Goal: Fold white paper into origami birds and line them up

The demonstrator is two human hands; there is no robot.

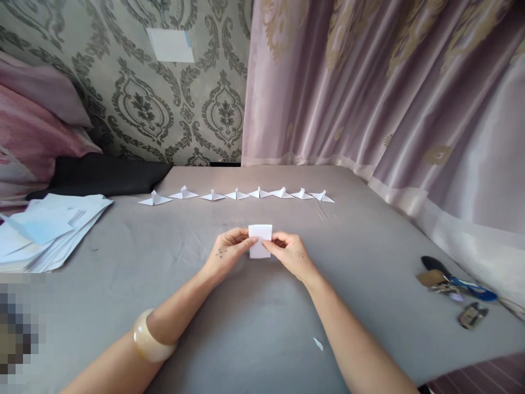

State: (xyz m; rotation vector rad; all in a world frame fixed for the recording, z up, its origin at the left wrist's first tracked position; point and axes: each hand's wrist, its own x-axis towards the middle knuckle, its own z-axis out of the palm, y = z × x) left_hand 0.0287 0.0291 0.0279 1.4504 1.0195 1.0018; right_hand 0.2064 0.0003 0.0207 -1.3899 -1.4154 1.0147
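Observation:
A small white piece of folded paper [260, 249] is held up in front of me over the grey surface. My left hand [230, 249] pinches its left edge, thumb on the near face and fingers behind. From the other side my right hand [292, 251] grips it in the same way, the two thumb tips close together. Beyond my hands stands a row of several folded white paper figures [259, 192], each with wide pointed sides and a small raised middle.
A stack of papers [53, 230] lies at the left, by a black cloth [106, 174]. To the right are a blue-handled tool [473, 287], keys [445, 285] and a small metallic object [472, 316]. A paper scrap [318, 344] lies near my right forearm. Curtains [328, 82] hang behind.

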